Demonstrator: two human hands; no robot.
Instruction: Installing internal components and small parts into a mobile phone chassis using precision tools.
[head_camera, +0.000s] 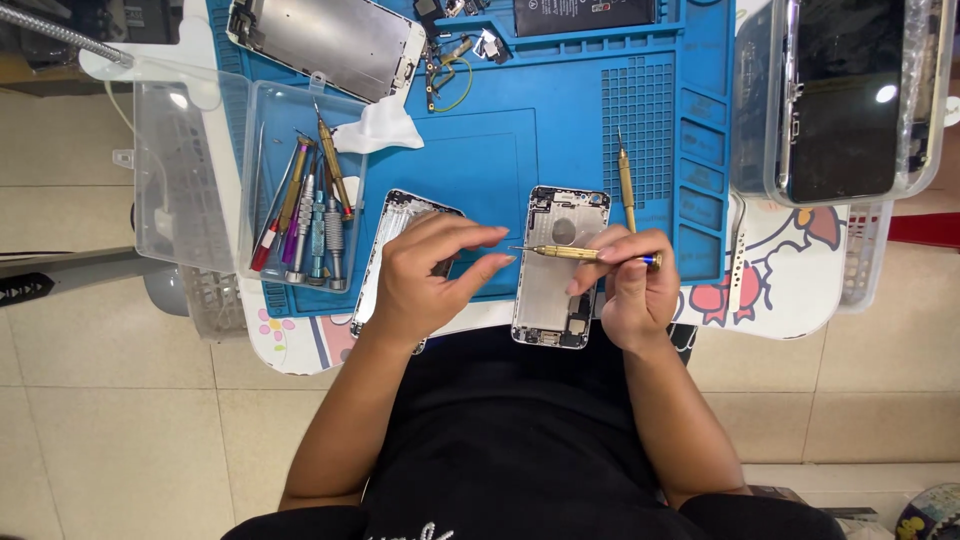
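Blue work mat (560, 130) on a white tabletop (790, 290), taken as landmark. Right hand (628, 285), at the mat's near edge: grip closed on a gold screwdriver (580, 253), held level, blue cap at the fingers, tip pointing toward the left hand. Directly beneath that shaft, an open phone housing (553, 280), silver, inner side up, lying half on the mat and half over its near edge; the right hand's fingers overlap its right side. Left hand (425, 275), also at the mat's near edge: fingers curled, thumb and forefinger drawn close by the screwdriver tip; whether anything is pinched there cannot be told. Under this hand, a second phone housing (385, 240), tilted, mostly covered. Second gold screwdriver (626, 185), loose on the mat just beyond the right hand. Clear tray of assorted screwdrivers (305, 215) on the mat's left part. White cloth (378, 128) at that tray's far corner. Screen panel (330, 40), face down, at the mat's far left corner.
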